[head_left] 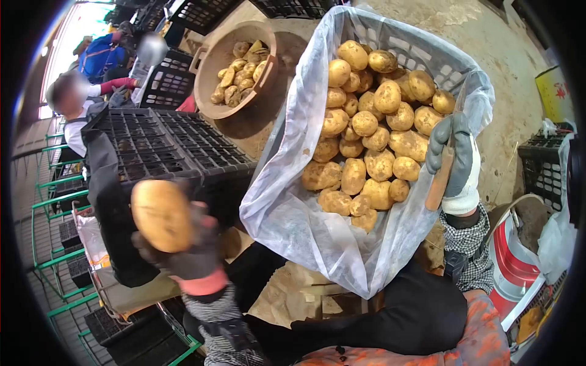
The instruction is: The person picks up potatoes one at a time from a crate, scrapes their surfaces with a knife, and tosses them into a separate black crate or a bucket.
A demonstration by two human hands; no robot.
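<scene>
Produce sorting yard, dirt floor [506,55], stacked black plastic crates [165,143], lined crate of potatoes [366,140], brown tub [235,67], workers seated nearby.

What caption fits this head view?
Left hand holds a potato; right hand grips a knife beside the potato crate.

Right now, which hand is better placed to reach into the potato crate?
Likely the right hand: it is beside the crate, though holding a knife. The left hand holds a potato, farther off.
</scene>
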